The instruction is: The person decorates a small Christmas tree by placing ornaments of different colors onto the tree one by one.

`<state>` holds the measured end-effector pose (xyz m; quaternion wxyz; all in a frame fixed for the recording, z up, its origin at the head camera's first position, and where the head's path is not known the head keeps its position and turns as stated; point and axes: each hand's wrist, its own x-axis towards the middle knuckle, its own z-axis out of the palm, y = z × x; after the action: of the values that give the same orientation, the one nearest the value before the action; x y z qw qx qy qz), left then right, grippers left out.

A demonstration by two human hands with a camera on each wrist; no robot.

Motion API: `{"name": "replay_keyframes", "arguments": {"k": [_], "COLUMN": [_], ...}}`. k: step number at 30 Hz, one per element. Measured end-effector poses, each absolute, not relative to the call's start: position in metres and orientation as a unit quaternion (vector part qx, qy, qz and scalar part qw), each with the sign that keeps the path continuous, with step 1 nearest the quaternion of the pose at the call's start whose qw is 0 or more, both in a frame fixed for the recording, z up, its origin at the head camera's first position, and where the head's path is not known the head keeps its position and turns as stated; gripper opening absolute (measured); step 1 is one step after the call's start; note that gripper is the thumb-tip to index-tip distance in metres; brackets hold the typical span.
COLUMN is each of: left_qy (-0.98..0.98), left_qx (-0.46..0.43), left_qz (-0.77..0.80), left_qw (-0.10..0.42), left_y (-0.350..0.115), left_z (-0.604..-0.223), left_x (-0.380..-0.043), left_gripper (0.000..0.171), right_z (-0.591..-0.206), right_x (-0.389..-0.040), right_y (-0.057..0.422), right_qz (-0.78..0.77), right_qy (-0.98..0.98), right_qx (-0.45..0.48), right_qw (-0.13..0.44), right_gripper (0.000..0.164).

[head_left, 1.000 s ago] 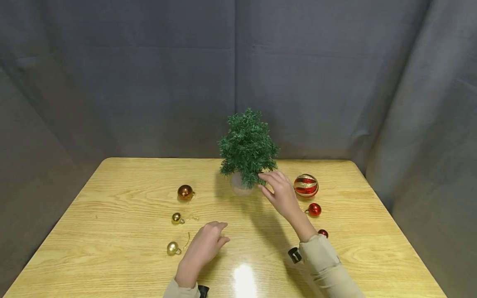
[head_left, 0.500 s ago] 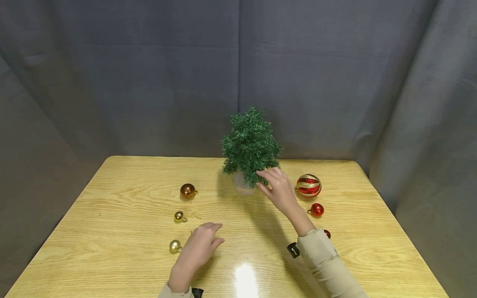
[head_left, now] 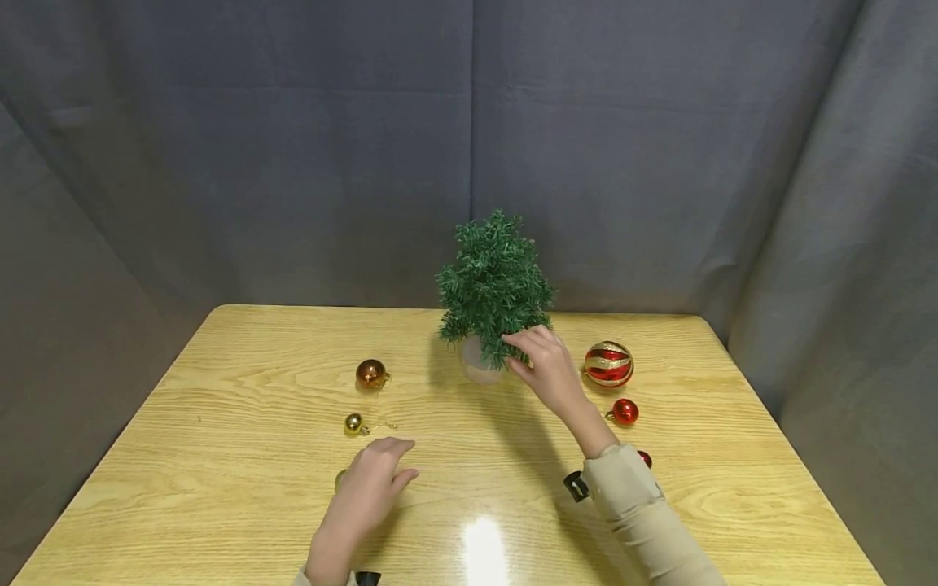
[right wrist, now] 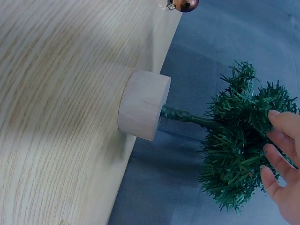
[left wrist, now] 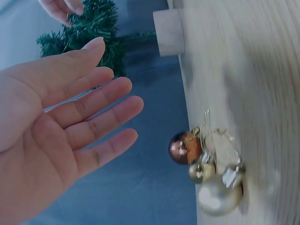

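A small artificial Christmas tree [head_left: 494, 273] stands upright on a round pale wooden base [right wrist: 143, 104] near the table's back edge. My right hand [head_left: 551, 373] is at its lower right branches. Its fingertips touch the green needles, with thumb and fingers apart. Over the table's front left, my left hand [head_left: 362, 488] holds nothing; its palm faces the tree and its fingers are extended. A pale gold bauble [left wrist: 219, 194] lies beside this hand, mostly hidden by it in the head view. Behind that are a small gold bauble [head_left: 353, 423] and a copper-brown bauble [head_left: 370, 373].
To the right of the tree lie a large red-and-gold striped bauble [head_left: 609, 364], a red bauble [head_left: 625, 412] and a dark red bauble [head_left: 645, 459] partly behind the sleeve. Grey curtains [head_left: 293, 163] surround the wooden table [head_left: 220, 439].
My left hand has drawn back to the left, now covering most of the pale gold bauble. The right hand has stayed at the branches. The view has shifted slightly.
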<state>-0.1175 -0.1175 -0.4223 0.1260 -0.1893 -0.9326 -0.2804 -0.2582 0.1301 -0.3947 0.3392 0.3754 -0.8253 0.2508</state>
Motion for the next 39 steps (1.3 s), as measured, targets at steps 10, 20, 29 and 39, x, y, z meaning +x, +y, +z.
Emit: {"name": "replay_keyframes", "arguments": {"k": [10,20,29,39], "left_qy": [-0.941,-0.936,-0.92,-0.929], "left_qx": [-0.12,-0.07,-0.02,-0.044], "left_qz": [-0.295,-0.339,-0.392,-0.366], "left_qw": [0.113,0.063,-0.006,-0.009], "left_y": [-0.142,-0.169,-0.189,-0.191], "left_z": [-0.417,-0.424,-0.43,-0.436], "left_x": [-0.11,-0.109,-0.111,-0.114], "left_gripper": [0.035,0.04,0.044,0.039], "right_z": [-0.396,-0.396,-0.396,-0.397], "right_x": [-0.263,-0.262,-0.263,-0.263], "right_y": [0.131,0.132,0.133,0.133], "right_qz": [0.265,0.269,0.268,0.262], "right_qy": [-0.813,-0.814,-0.815,-0.818], "right_qx": [0.396,0.395,0.394,0.392], "right_qw": [0.334,0.33,0.329,0.329], "right_gripper": [0.031,0.03,0.031,0.03]}}
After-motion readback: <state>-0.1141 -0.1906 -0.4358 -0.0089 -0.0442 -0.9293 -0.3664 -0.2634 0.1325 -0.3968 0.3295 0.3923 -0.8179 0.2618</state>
